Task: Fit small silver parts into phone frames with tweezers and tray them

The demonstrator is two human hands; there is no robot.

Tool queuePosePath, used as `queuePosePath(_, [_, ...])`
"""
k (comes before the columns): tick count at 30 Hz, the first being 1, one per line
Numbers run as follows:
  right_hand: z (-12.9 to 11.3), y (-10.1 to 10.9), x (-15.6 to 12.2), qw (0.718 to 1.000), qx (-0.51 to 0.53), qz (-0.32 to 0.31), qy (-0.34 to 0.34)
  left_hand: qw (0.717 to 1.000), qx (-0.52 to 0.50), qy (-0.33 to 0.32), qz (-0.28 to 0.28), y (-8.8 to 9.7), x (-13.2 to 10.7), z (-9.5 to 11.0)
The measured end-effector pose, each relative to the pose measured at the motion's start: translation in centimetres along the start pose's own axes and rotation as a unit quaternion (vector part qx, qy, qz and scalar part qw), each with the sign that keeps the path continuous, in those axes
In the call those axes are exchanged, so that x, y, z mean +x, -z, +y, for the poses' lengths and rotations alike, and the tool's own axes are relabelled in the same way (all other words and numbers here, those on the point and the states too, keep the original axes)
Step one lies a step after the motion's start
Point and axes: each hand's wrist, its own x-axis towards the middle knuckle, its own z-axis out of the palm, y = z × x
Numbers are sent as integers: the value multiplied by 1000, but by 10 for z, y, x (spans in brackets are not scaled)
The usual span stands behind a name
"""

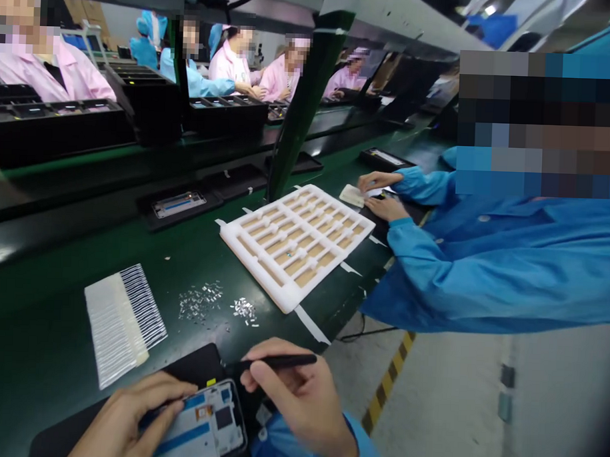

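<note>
By the near edge of the glossy dark-green bench (46,326), your left hand (133,412) bends its fingers narrowly onto the silver, blue-striped rectangular phone frame (215,425), pinching or merely resting, I can't tell, while your right hand (303,402) grips a slim black pen-like tool (290,360). That frame looks light, stiff, scratchable, best held by its rims. Its lower end's cut off, and the tool's tip blurs into darkness.

Silver phone frame (214,433) w/ blue strips, on blk tray (198,362), slim blk tool (295,360) nr it
</note>
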Motion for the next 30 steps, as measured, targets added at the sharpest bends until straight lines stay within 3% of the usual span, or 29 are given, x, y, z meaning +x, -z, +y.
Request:
queuePosePath(4, [-4, -14, -7, 996, -27, -84, -18, 998, -36, 34, -31, 1, 8, 6])
queuePosePath(8, [-1, -24, -5, 989, -94, -110, -26, 997, -36, 52, -50, -1, 5, 8])
queuePosePath(16, [5, -27, -5, 985, -133, -112, -22, 998, -21, 59, -26, -7, 2, 5])
queuePosePath(25, [3, -27, -5, 986, -128, -101, -26, 995, -25, 90, -42, -12, -3, 1])
queuePosePath(30, [4, -27, -7, 988, -125, -92, -10, 997, -21, 77, -7, -20, -4, -1])
